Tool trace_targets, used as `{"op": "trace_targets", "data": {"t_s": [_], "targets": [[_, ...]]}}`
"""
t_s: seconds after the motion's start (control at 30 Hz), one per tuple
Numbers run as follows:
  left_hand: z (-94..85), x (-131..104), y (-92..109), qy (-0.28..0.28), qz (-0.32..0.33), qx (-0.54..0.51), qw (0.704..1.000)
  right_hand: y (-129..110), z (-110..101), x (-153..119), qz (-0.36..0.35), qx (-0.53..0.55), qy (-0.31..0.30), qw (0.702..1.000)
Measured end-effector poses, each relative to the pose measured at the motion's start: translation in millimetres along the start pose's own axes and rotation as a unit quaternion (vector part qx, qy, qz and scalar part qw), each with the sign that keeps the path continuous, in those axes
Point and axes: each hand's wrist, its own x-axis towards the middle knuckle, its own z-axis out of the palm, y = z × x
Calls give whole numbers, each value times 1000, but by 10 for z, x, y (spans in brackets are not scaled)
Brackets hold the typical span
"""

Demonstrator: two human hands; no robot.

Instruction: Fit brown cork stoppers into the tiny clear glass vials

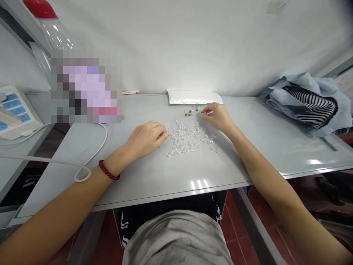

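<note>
Many tiny clear glass bottles (186, 140) lie loosely heaped on the grey desk. A smaller group of corked glass bottles (190, 112) with brown stoppers sits behind them. My right hand (217, 117) is at the right of this group, thumb and forefinger pinching one small corked glass bottle (203, 112). At the left edge of the heap rests my left hand (147, 138), its fingers curled and the thumb close to the forefinger. Clear glass shows at the left fingertips, but whether the hand grips a bottle is hidden.
A white packet (193, 97) lies against the wall. To the left are a blurred-out purple object (88, 86), a red-capped plastic bottle (56, 33), a power strip (16, 110) and a white cable (103, 138). Folded blue cloth (306, 101) lies at the right.
</note>
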Motion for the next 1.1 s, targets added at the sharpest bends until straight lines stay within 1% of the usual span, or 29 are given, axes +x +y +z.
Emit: {"op": "trace_targets", "data": {"t_s": [0.03,0.07,0.1,0.17,0.23,0.3,0.37,0.43,0.5,0.57,0.63,0.7,0.8,0.9,0.93,0.97,1.0,1.07,1.1], "targets": [[-7,3,17,6,-5,-17,1000,-117,1,-32,8,16,28,999],[-12,5,39,14,-10,-40,999,-253,13,-70,-11,41,33,999],[-15,5,66,23,-14,-66,997,-399,35,-116,-48,64,37,996],[-18,1,133,40,-20,-124,991,-684,105,-217,-142,88,42,985],[-19,-9,204,48,-28,-172,984,-907,196,-318,-214,91,30,972],[-20,-20,262,41,-42,-201,978,-1041,280,-401,-248,90,12,964],[-23,-23,299,30,-48,-210,976,-1097,333,-456,-248,96,1,964],[-28,-16,320,26,-37,-207,977,-1103,345,-479,-242,101,-10,965],[-39,-4,330,23,-20,-202,979,-1080,325,-474,-250,94,-32,963],[-59,5,326,22,-18,-199,980,-1032,285,-447,-251,59,-47,965],[-89,4,291,19,-30,-192,981,-958,232,-404,-223,6,-47,974],[-123,-2,215,2,-42,-175,984,-866,164,-350,-186,-30,-56,981],[-158,-9,56,-30,-26,-106,994,-743,44,-270,-155,-24,-110,982],[-162,-8,-71,-49,-10,-34,998,-682,-50,-214,-104,23,-189,976],[-158,-8,-93,-57,-11,-20,998,-668,-63,-199,-81,44,-207,974],[-151,-7,-106,-64,-12,-12,998,-652,-65,-184,-57,63,-208,974],[-143,-6,-109,-68,-13,-7,998,-631,-55,-167,-37,78,-191,978],[-121,-6,-97,-71,-13,-4,997,-561,-5,-118,-14,77,-117,990],[-108,-5,-84,-71,-13,-5,997,-512,32,-85,-13,65,-78,995]]}}
